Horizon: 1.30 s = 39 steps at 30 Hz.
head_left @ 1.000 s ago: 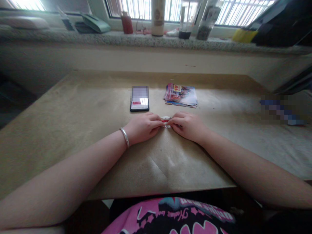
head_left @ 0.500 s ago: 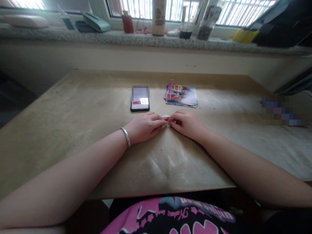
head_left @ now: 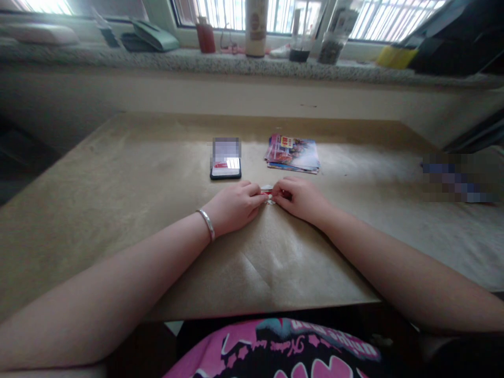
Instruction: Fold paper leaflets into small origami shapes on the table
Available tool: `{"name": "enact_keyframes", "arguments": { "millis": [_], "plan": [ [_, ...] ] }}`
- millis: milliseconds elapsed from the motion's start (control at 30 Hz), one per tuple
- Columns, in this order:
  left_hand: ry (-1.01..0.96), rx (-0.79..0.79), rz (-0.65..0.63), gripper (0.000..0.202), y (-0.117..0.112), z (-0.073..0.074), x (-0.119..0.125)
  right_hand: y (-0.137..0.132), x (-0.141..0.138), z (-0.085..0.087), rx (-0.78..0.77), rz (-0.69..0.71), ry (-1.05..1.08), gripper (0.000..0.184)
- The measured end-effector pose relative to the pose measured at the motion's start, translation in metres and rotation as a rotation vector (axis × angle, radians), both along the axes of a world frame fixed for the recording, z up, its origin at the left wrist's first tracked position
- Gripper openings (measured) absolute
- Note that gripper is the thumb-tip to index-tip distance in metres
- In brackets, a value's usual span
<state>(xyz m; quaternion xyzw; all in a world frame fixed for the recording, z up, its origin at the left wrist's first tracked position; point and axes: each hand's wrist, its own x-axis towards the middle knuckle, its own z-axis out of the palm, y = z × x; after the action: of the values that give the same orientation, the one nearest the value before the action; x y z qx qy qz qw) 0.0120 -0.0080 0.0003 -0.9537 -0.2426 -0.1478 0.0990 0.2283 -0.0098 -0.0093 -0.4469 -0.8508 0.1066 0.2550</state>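
My left hand [head_left: 235,206] and my right hand [head_left: 301,198] meet at the middle of the paper-covered table [head_left: 118,199]. Both pinch a small folded piece of red and white paper [head_left: 268,192] between their fingertips, low over the table. Most of the piece is hidden by my fingers. A silver bangle [head_left: 207,224] sits on my left wrist. A phone [head_left: 226,160] with a lit screen lies just beyond my left hand. A stack of colourful printed sheets [head_left: 292,154] lies beyond my right hand.
A stone windowsill [head_left: 236,63] runs behind the table with a red bottle [head_left: 205,35], a tall container [head_left: 255,27], jars and a green case [head_left: 154,35]. A blurred object [head_left: 457,176] lies at the table's right side.
Both hands have crept slightly away from me while working the small paper piece; less of it shows between my fingers now.
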Motion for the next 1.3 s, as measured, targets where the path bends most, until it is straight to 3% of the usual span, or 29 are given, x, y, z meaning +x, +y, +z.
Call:
{"name": "enact_keyframes", "arguments": {
  "millis": [233, 1300],
  "plan": [
    [-0.037, -0.017, -0.026, 0.029, 0.003, -0.002, -0.0025, -0.0034, 0.0026, 0.0026, 0.113, 0.028, -0.136, 0.018],
    [0.058, -0.023, 0.011, 0.032, 0.0, 0.0052, -0.0015, -0.0071, 0.0043, 0.0026, 0.131, 0.06, -0.184, 0.023]
  ]
}}
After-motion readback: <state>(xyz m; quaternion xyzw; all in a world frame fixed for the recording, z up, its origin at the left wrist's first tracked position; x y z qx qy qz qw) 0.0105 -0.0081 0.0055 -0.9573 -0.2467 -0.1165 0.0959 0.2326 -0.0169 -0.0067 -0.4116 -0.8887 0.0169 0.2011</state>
